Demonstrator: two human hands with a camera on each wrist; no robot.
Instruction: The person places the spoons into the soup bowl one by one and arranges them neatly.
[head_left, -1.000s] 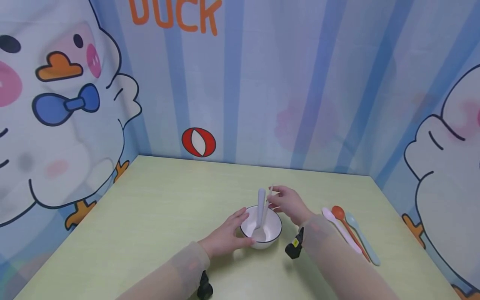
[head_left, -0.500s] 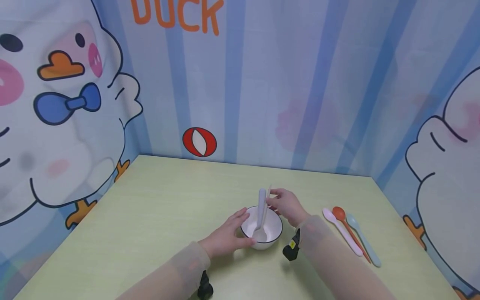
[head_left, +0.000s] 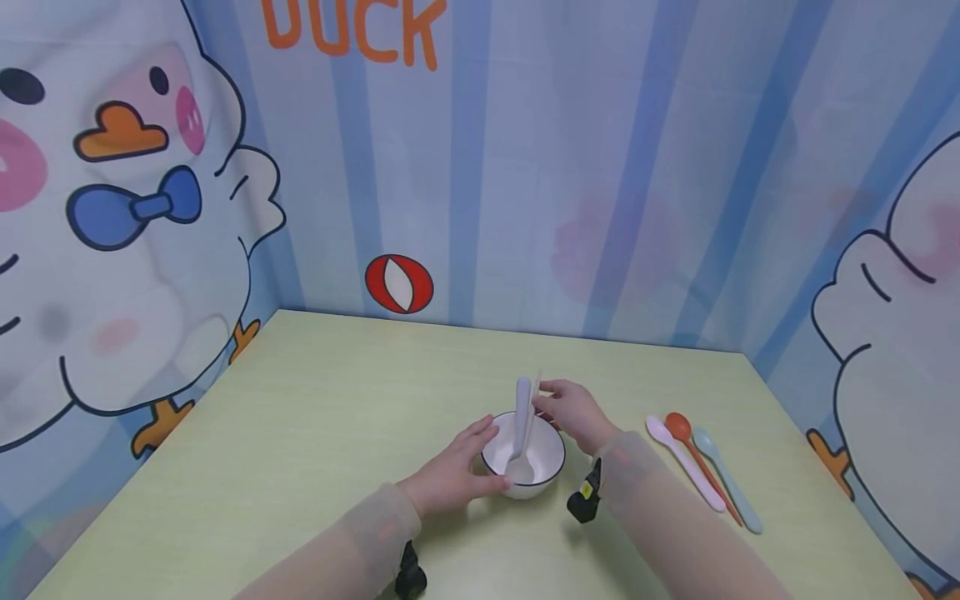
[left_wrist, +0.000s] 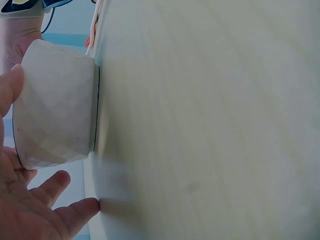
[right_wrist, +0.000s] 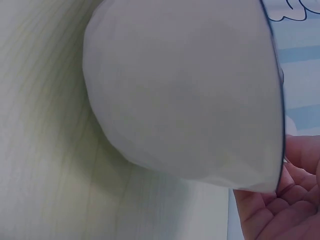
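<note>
Both hands are working at a small white bowl with a dark rim (head_left: 553, 475), which is standing upright on the pale yellow-green tabletop (head_left: 337, 400), right of its middle. The left hand (head_left: 453, 472) is gripping it from the left, its thumb lying over the near rim and its fingers spreading along the left side; the left wrist view is showing the bowl's outer wall between thumb and fingers. The right hand (head_left: 579, 414) is coming from the far right side, pinching a thin whitish handle (head_left: 536, 388) just above the rim.

That handle is the relation that counts: its long axis is running from inside the bowl up and away from the person, tilting slightly right, with its tip pointing toward the backdrop. It is lying almost parallel to a broader pale lavender spoon handle (head_left: 522, 396), just on its left and close enough that contact cannot be told. The right hand is clearly nearer to both handles, while the left is holding only the bowl. A whitish spoon head (head_left: 520, 472) is resting low inside, but which handle it is belonging to is hard to say.

Beyond the right forearm, a pink spoon (head_left: 687, 466), an orange spoon (head_left: 678, 427) and a pale teal spoon (head_left: 727, 482) are lying side by side.
</note>
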